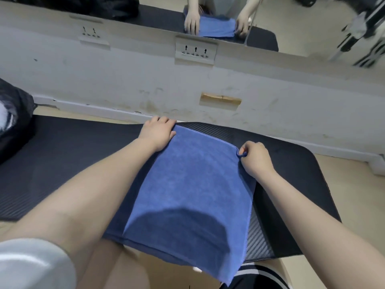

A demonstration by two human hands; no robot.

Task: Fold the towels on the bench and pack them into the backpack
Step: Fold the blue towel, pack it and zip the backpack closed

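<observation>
A blue towel [193, 184] lies folded across the black table [62, 163], running from the far edge to the near edge, where its lower end hangs over the side toward the person's lap. The towel sits toward the right half of the table, with bare black padding showing on both sides of it.

The left hand [157, 131] is at the towel's far left corner, close to the table's far edge; its grip is curled over the cloth there, with the thumb on top of the towel. The right hand [255, 158] is at the far right corner; its grip is clamped on the cloth, thumb and forefinger pinching a small fold of the hem. Both forearms reach forward along either side of the towel.

A dark backpack [14, 119] rests at the table's far left end, only partly in view and well apart from the towel.

Beyond the table's far edge stands a scuffed white wall [125, 80] with a socket plate [194, 51]. Above it a mirror [302, 24] reflects the hands and the towel.
</observation>
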